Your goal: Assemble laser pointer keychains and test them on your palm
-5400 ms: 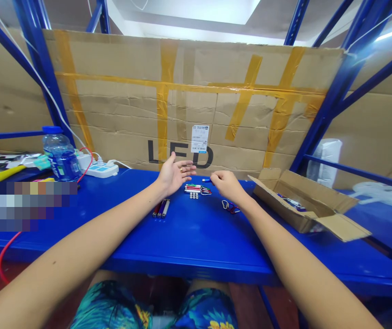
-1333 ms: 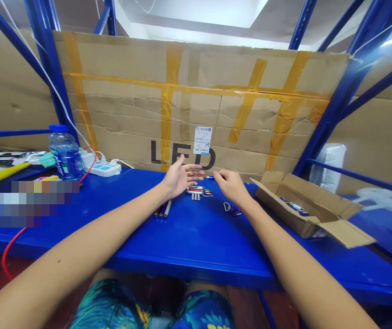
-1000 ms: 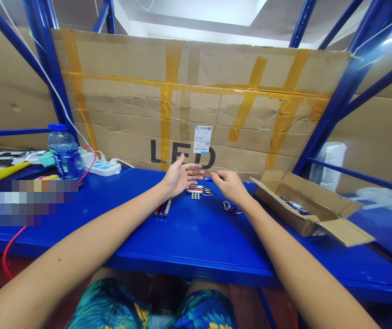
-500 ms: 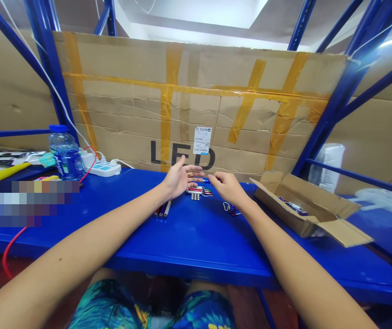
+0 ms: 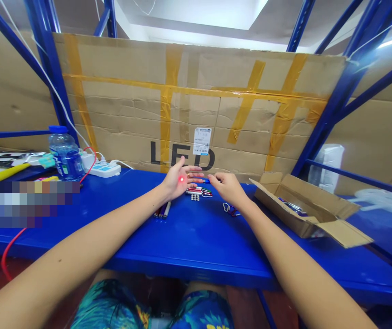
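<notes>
My right hand (image 5: 227,186) is closed on a slim blue laser pointer (image 5: 206,181) aimed at my left hand. A bright red spot glows on the palm of my left hand (image 5: 176,183), which is open with its fingers spread and holds nothing. Below the hands lie several metallic pointers (image 5: 200,190) with clips, and a small cluster of button cells (image 5: 195,198). Short tubes (image 5: 162,210) in dark and silver tones rest side by side under my left wrist. Near my right wrist are small carabiners (image 5: 230,209), partly covered by the forearm.
An open cardboard box (image 5: 305,214) with metallic items inside stands at the right. At the left are a water bottle (image 5: 66,155), a white power strip (image 5: 104,169) and yellow-handled tools (image 5: 6,173). A large cardboard sheet (image 5: 127,114) backs the blue table (image 5: 196,246).
A red light spot has appeared on my left palm. Both hands and the laser pointer stay in nearly the same place.
</notes>
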Demonstrator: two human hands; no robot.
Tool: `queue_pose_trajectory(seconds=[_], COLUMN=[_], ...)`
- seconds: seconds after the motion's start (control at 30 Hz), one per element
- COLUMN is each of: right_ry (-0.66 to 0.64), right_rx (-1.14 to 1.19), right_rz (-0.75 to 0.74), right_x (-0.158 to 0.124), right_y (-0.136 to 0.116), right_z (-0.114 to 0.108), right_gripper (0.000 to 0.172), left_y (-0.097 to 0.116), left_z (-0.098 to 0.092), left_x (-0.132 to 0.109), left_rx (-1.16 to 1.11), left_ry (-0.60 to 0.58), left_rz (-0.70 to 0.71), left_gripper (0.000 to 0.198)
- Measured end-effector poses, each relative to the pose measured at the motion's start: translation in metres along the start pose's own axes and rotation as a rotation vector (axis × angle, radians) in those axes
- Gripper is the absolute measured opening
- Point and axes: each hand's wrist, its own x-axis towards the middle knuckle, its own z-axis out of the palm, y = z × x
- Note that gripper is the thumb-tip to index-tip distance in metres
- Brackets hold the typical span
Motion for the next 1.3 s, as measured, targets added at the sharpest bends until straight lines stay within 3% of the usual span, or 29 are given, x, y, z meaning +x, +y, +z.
queue_pose_trajectory(seconds=[0.57, 0.73, 0.83, 1.0, 1.1, 1.2, 1.3], right_ry=[0.009, -0.046, -0.132, -0.383, -0.499, -0.538, -0.503], right_rx=[0.062, 0.286, 0.499, 0.859, 0.987, 0.999, 0.944], right_rz=[0.018, 0.134, 0.281, 0.466, 0.526, 0.559, 0.524], right_x=[0.001, 0.003, 0.002, -0.001, -0.002, -0.001, 0.0], right_y=[0.002, 0.002, 0.001, -0.004, -0.005, -0.003, 0.001], right_z=[-0.001, 0.001, 0.002, -0.003, -0.008, -0.011, -0.013], right_gripper=[0.044, 0.043, 0.043, 0.041, 0.038, 0.032, 0.018], left_y=[-0.001, -0.001, -0.001, -0.005, -0.009, -0.013, -0.014], left_z=[-0.001, -0.002, 0.0, 0.01, 0.015, 0.013, 0.005], left_x=[0.001, 0.001, 0.0, -0.003, -0.003, 0.0, 0.005], left_rx=[0.024, 0.054, 0.079, 0.351, 0.607, 0.727, 0.815], left_ry=[-0.018, -0.024, -0.042, -0.055, -0.081, -0.076, 0.009], left_rz=[0.005, 0.008, 0.035, 0.192, 0.303, 0.375, 0.418], left_gripper=[0.069, 0.068, 0.063, 0.027, 0.018, 0.012, 0.013])
